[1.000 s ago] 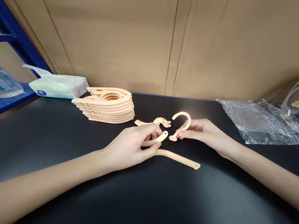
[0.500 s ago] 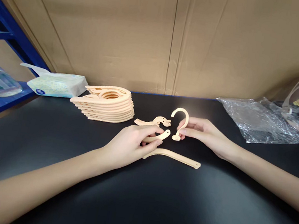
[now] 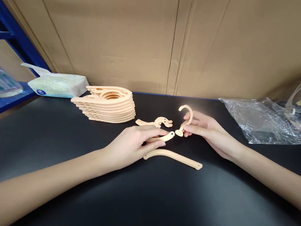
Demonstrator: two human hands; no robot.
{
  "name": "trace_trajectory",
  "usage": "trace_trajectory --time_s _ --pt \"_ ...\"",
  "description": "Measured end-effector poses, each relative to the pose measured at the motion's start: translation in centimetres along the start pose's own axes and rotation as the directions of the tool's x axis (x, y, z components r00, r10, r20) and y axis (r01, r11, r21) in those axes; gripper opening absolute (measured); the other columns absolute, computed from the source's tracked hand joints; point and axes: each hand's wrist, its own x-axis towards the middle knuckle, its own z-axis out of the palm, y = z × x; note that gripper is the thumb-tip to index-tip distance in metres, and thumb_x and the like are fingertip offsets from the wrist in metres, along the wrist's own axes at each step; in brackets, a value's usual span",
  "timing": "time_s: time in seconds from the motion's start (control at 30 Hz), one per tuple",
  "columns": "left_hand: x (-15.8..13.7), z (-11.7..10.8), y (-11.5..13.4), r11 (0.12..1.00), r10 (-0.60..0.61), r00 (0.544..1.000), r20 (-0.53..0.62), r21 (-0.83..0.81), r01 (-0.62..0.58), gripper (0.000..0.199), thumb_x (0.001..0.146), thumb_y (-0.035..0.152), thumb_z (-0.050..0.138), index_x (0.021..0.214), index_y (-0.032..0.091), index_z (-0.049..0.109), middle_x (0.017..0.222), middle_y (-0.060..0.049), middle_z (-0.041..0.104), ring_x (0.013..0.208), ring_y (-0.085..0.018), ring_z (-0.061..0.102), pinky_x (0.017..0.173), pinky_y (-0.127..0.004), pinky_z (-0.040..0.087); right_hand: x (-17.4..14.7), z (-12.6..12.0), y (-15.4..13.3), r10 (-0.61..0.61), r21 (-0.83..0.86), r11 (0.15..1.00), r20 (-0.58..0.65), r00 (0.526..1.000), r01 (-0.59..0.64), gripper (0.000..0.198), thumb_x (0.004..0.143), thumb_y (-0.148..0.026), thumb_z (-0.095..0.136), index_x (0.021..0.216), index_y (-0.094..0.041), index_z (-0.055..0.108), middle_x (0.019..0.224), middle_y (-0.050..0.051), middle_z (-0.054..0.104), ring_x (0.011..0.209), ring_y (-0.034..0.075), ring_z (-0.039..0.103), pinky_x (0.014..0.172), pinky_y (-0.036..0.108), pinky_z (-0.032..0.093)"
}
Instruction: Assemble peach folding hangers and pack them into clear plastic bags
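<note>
Bringing curved strip (image 3: 168, 137) closer to hook (image 3: 191, 115), just beside its foot, over black table (image 3: 136, 205); pinching strip in left hand (image 3: 135, 141), hook in right hand (image 3: 212, 133) (probably best leaving holed end uncovered).

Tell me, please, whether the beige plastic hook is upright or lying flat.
Upright: the right hand holds the beige plastic hook, curve above its small foot.

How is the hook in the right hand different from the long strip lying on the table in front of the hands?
The hook curls round like a question mark, while the long strip bends only gently. The hook is held upright in the right hand; the long strip lies on the black table. The hook ends in a small foot, but the long strip has a little hole near one end. Both are pale peach.
</note>
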Motion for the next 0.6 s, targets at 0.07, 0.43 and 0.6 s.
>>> trace_trajectory --time_s 0.07,0.43,0.6 --pt "0.01 -0.03 0.06 1.000 0.011 1.000 -0.010 0.019 -0.011 0.025 0.096 0.034 0.049 0.115 0.023 0.063 0.092 0.000 0.070 0.078 -0.014 0.064 0.072 -0.025 0.045 0.00 0.02 0.02 0.004 0.008 1.000 -0.001 1.000 -0.004 0.028 0.080 -0.031 0.069 0.102 -0.022 0.054 0.081 0.000 0.067 0.075 0.014 0.058 0.081 0.033 0.043" --pt "0.00 0.11 0.09 0.996 0.061 0.998 -0.026 0.059 -0.059 0.026 0.095 0.032 0.053 0.117 0.023 0.063 0.098 0.000 0.072 0.089 -0.015 0.066 0.078 -0.024 0.046 0.04 0.09 0.03 -0.018 -0.024 1.000 0.031 0.999 0.018 0.034 0.080 -0.030 0.067 0.112 -0.022 0.058 0.091 0.002 0.068 0.084 0.016 0.062 0.087 0.036 0.045" --pt "0.02 0.12 0.09 0.993 0.069 0.997 -0.019 0.097 -0.067 0.026 0.096 0.033 0.051 0.117 0.024 0.062 0.099 -0.001 0.072 0.091 -0.017 0.066 0.078 -0.025 0.046 0.05 0.34 -0.11 0.013 0.046 0.999 0.038 0.999 -0.015 0.032 0.078 -0.031 0.070 0.105 -0.021 0.057 0.091 0.003 0.069 0.081 0.016 0.063 0.080 0.034 0.048"
